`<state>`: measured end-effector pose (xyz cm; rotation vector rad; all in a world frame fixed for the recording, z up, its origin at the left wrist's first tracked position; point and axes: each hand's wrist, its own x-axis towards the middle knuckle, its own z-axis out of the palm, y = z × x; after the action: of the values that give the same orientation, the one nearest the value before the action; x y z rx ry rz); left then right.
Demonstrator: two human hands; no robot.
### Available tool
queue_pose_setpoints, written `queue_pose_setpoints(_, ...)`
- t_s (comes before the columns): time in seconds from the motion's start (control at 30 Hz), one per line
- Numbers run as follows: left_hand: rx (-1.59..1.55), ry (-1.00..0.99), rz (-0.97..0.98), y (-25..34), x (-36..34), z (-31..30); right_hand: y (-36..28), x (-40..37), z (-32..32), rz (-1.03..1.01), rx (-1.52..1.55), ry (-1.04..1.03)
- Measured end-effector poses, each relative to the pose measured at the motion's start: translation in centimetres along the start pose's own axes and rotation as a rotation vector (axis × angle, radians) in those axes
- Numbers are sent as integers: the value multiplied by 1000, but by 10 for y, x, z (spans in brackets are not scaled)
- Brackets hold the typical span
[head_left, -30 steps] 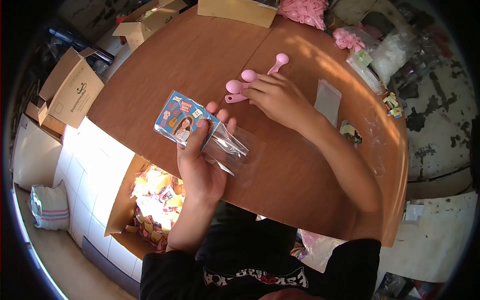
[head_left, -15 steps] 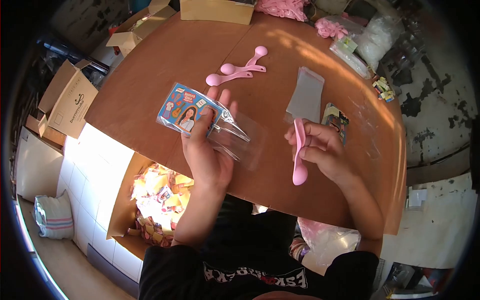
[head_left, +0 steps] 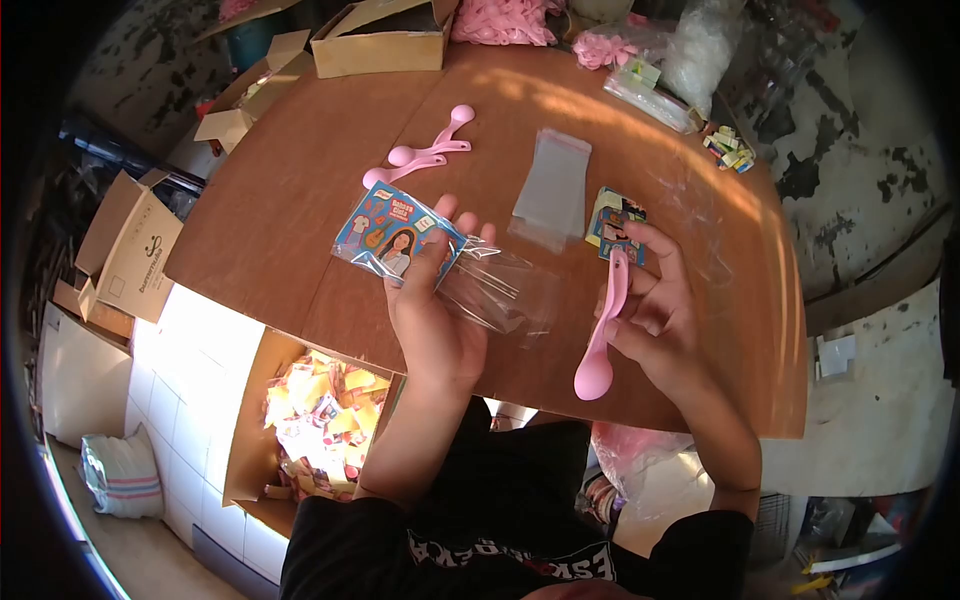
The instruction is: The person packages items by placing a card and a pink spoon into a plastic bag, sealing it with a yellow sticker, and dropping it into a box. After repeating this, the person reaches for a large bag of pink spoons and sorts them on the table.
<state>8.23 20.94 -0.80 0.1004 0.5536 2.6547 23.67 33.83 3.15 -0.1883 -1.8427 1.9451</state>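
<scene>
Pink plastic spoon (head_left: 593, 376), one, held above the surface (head_left: 330, 300) towards its near edge, right of the middle; bowl down, handle slanting up towards the far edge.

Latest change: the spoon has come away from the group at upper left and is carried over to the right. It is thus singled out and in hand, with the packet in the other hand.

Right hand (head_left: 660, 305): fingers partly curled, thumb and fingers gripping the spoon by its handle; index finger extended beyond the grip, close to the printed cards (head_left: 608, 212). Contact with the cards cannot be told.

Left hand (head_left: 432, 335): palm up, fingers loosely open beneath, thumb pressed on a blue card (head_left: 385, 225) with coloured drawings. Clear plastic film (head_left: 495, 285) extends from the card to the right, slack and creased.

Pink spoons (head_left: 402, 155), three, at the upper left of the surface, handles crossing or close together; the lowest just beyond the blue card.

Clear sleeves (head_left: 555, 185), flat stack, right of the middle, beside the printed cards.

Cardboard box (head_left: 380, 48), at the far edge. Pink bundle (head_left: 505, 22), beside it. Small yellowish pieces (head_left: 728, 150), near the far right corner.

Open carton (head_left: 252, 440) of mixed packets (head_left: 320, 405), below the near left edge.
</scene>
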Motion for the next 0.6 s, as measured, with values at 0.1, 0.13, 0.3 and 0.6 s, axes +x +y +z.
queue_pose_setpoints(0.1, -83, 32, -126, 5, 4, 3, 4, -12, -11, -287, -329, 30)
queue_pose_setpoints(0.13, -126, 43, -179, 7, 5, 5, 7, -12, -14, -468, -446, 12)
queue_pose_setpoints(0.3, -214, 58, -282, 8, 10, 4, 1, -23, -20, -819, -859, -114)
queue_pose_setpoints(0.6, -234, 56, -351, 4, 4, 7, -1, -24, -13, -975, -1019, -205)
